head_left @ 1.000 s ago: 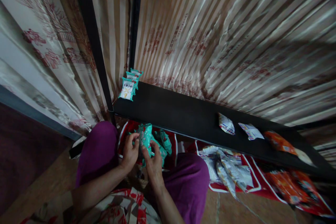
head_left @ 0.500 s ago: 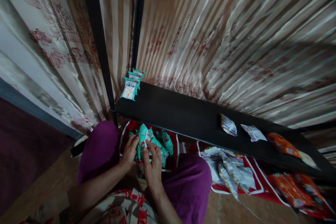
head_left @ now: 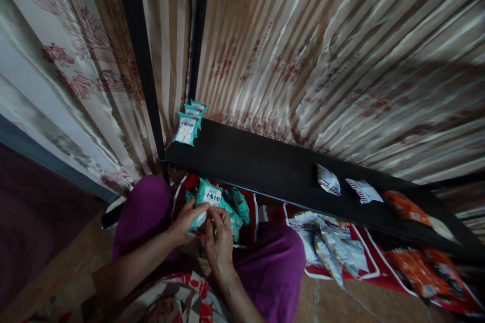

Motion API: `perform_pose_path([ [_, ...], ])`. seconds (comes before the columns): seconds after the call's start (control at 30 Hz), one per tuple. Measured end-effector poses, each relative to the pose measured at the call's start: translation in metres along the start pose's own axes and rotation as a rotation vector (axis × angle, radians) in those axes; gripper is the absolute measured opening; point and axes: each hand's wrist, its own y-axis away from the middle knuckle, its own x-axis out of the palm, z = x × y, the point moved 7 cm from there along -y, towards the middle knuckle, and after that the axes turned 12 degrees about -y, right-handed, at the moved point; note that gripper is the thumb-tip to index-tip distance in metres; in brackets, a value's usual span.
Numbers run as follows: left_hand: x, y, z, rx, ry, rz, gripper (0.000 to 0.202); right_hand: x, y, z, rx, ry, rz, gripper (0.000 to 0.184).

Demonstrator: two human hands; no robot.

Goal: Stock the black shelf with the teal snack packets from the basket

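A teal snack packet (head_left: 212,195) is held below the front edge of the black shelf (head_left: 246,154). The left hand (head_left: 188,218) pinches it, thumb across its front; the right hand (head_left: 220,234) has its fingers bunched against it, pinching or not I cannot tell. Under the shelf, three red trays (head_left: 250,231); on its left end, at least three upright packets (head_left: 185,132); towards its right, two striped packets (head_left: 364,192).
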Motion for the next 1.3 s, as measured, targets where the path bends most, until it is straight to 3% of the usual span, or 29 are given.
perform_pose_path([
  [0.1,-0.002,-0.003,0.001,-0.045,0.04,0.011,0.049,-0.003,-0.001,-0.002,0.024,-0.047,-0.011,0.029],
  [0.2,-0.006,-0.008,0.0,-0.073,0.118,0.011,0.048,-0.014,-0.003,-0.011,0.092,-0.047,-0.126,0.028],
  [0.3,-0.009,-0.014,-0.005,-0.06,0.186,0.008,0.046,-0.022,-0.003,-0.03,0.266,-0.184,-0.235,0.046],
  [0.43,-0.01,-0.016,-0.008,-0.066,0.212,0.003,0.042,-0.006,-0.001,-0.049,0.572,-0.58,-0.107,0.06],
  [0.53,-0.01,-0.016,-0.008,-0.062,0.205,0.012,0.043,0.002,-0.001,-0.045,0.649,-0.702,-0.011,0.057],
  [0.8,-0.015,-0.02,-0.012,-0.039,0.156,0.034,0.053,0.008,-0.016,-0.032,0.507,-0.67,0.057,0.044],
  [1.1,-0.024,-0.017,-0.02,0.128,-0.058,0.052,0.067,0.01,-0.018,-0.058,0.453,-0.594,-0.111,0.049],
  [1.3,-0.035,-0.021,-0.016,0.129,-0.037,0.061,0.071,0.017,-0.025,-0.052,0.438,-0.554,0.034,0.049],
])
